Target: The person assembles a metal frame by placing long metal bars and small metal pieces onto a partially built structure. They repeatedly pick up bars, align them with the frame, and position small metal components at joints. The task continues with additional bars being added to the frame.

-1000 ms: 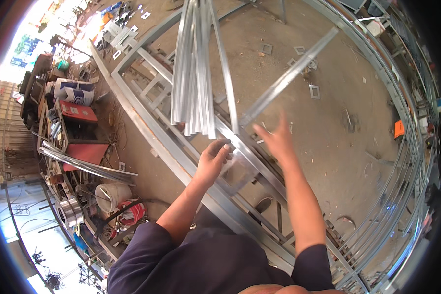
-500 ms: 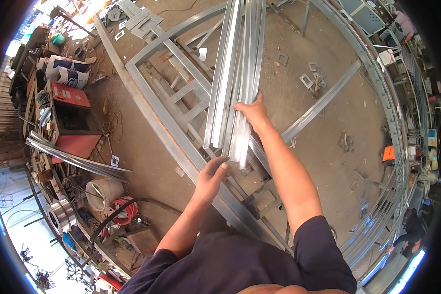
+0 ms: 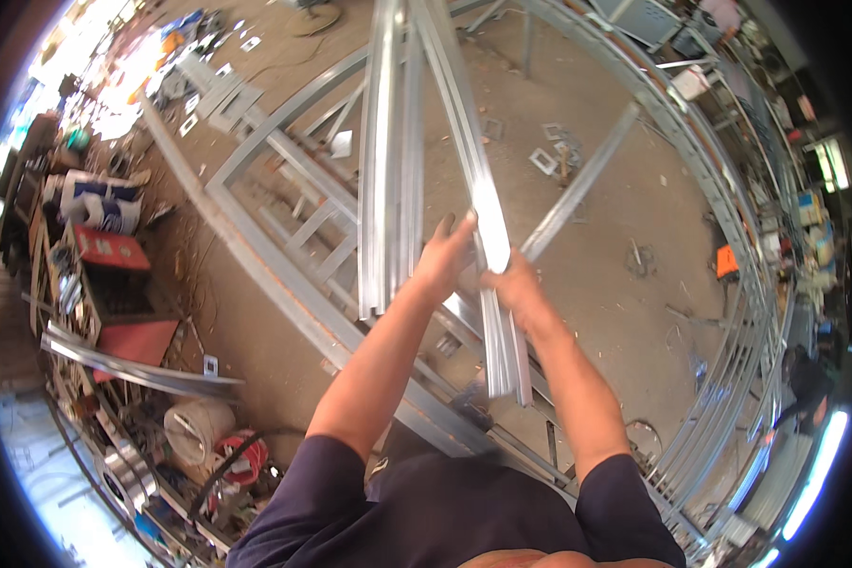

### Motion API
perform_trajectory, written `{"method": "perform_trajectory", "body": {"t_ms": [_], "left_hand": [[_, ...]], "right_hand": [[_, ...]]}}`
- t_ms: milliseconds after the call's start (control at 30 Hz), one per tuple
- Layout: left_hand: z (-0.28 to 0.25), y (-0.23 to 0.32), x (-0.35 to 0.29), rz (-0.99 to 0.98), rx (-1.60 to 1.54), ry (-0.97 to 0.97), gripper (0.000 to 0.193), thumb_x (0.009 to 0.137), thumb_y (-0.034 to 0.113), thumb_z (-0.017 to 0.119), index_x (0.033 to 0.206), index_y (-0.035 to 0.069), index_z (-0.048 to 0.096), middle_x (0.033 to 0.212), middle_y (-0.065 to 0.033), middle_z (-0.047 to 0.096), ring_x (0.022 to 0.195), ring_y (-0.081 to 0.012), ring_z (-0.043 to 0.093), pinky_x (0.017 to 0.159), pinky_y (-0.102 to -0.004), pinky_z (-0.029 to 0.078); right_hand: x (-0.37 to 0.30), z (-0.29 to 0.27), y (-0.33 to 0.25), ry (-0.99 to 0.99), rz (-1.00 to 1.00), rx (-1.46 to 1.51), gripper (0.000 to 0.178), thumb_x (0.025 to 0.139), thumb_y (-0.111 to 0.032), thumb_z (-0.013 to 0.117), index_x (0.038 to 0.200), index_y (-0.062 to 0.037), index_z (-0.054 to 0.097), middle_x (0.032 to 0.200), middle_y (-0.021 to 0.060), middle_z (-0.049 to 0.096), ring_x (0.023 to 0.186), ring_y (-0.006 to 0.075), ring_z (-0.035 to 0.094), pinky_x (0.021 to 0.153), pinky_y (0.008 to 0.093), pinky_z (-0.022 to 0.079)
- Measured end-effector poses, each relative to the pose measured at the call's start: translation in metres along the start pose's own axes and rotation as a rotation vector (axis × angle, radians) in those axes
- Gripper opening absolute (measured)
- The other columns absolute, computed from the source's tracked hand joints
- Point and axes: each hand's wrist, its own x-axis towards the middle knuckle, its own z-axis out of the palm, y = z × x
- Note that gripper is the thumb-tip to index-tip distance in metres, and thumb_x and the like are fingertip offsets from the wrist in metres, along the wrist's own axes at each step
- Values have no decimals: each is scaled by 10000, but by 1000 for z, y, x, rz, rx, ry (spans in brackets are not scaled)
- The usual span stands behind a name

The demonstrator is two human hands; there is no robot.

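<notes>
Several long, thin shiny metal channels are in my right hand, whose fingers are closed round them near their close end. My left hand is just left of these channels, thumb and fingertips raised and a little apart. Its thumb tip comes close to the bright strip's edge; whether it touches I cannot tell. Further left, a second bundle of the same metal channels lies apart from the held ones, with its close end near my left forearm. The two groups come together toward the far edge.
Beneath the channels lies a large welded metal frame on the brown floor. At left are a red-topped cabinet, a white bucket and bent metal strips. Long metal bars curve along the right. Another person is at far right.
The channels have split into two groups, the right one swung right and drawn closer to me. My left hand has moved up and right; my right hand has come down. The view has shifted.
</notes>
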Motion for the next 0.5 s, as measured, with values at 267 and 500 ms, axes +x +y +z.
{"method": "perform_trajectory", "body": {"t_ms": [267, 500], "left_hand": [[85, -85, 28, -230, -108, -239, 327, 951, 226, 699, 1163, -11, 623, 1044, -163, 688, 992, -304, 686, 929, -457, 564], [183, -172, -73, -313, -33, -483, 569, 848, 164, 754, 1337, -55, 562, 1176, -171, 662, 1115, -324, 664, 988, -463, 567]], "right_hand": [[-189, -83, 104, 241, -127, -428, 709, 852, -328, 811, 1409, 12, 534, 1173, 230, 677, 1094, 277, 671, 962, 388, 524], [-330, -164, 200, 248, 202, -48, 704, 941, -558, 698, 1280, 48, 586, 1203, 281, 657, 1148, 379, 652, 995, 450, 490]]}}
